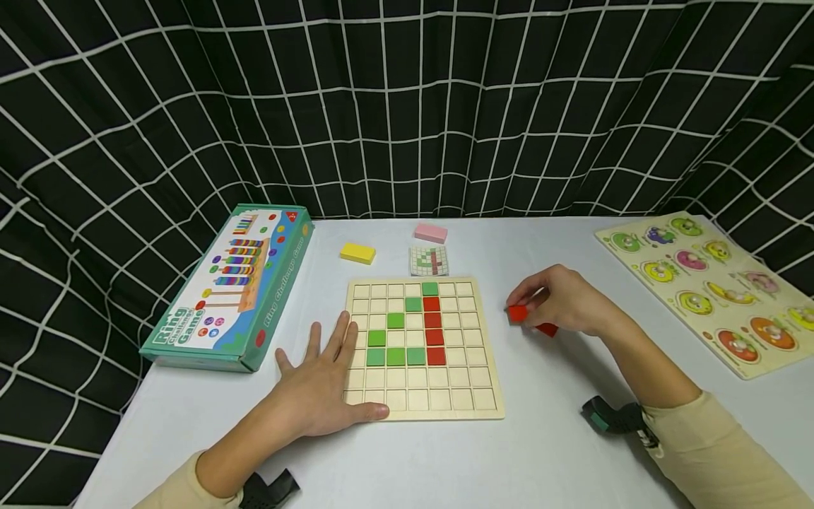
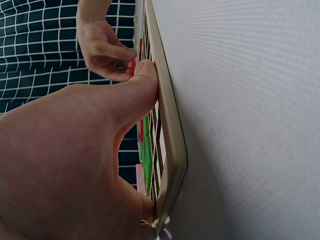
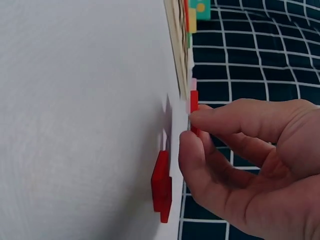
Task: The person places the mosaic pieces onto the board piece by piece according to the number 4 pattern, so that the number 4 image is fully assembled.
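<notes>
A wooden grid board [image 1: 451, 401] lies flat on the white table, with several green tiles [image 1: 396, 355] and a column of red tiles [image 1: 433, 320] set in its squares. My left hand [image 1: 318, 399] rests at the board's lower left with fingers spread; its thumb presses the near rim. To the right of the board, my right hand [image 1: 562, 302] pinches a red square tile [image 1: 517, 314] between thumb and fingertips. Below that hand, other red tiles [image 3: 161, 185] lie on the table, partly overlapping in the right wrist view.
A small pattern card [image 1: 429, 261] lies just beyond the board, near a pink block [image 1: 431, 232] and a yellow block [image 1: 357, 253]. On the left is a green game box [image 1: 232, 283]; on the right, a fruit puzzle board [image 1: 706, 283]. Black gridded cloth [image 1: 407, 106] hangs behind.
</notes>
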A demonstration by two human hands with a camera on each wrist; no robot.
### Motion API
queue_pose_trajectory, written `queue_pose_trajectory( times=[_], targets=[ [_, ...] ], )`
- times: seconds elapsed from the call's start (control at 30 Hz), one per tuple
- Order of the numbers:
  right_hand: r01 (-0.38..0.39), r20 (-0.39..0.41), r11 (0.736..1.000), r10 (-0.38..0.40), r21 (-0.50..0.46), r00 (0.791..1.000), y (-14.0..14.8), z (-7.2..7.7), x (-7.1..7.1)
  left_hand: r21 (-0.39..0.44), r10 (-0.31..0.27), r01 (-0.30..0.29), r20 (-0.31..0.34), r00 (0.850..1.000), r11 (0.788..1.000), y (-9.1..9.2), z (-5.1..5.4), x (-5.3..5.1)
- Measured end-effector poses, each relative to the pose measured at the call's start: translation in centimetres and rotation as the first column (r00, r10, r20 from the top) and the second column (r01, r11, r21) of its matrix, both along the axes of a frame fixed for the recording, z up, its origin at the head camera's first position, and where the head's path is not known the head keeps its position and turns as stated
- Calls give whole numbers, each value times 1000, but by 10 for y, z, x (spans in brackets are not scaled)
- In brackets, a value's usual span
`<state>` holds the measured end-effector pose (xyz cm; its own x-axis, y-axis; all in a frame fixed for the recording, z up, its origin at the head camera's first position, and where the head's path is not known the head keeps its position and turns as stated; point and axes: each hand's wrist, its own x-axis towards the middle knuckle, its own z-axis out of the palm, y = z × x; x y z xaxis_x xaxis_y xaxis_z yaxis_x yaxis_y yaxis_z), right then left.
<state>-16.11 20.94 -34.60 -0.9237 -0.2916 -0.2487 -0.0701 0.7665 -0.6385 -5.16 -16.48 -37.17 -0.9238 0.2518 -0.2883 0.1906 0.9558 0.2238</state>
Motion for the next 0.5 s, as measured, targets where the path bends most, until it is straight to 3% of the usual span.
queue_pose_trajectory(
  times=[0.5],
  targets=[
    [-39, 10, 998, 40, -48, 999, -19, 4, 11, -5, -6, 6, -8, 1000, 1000, 0, -2, -1]
  ],
)
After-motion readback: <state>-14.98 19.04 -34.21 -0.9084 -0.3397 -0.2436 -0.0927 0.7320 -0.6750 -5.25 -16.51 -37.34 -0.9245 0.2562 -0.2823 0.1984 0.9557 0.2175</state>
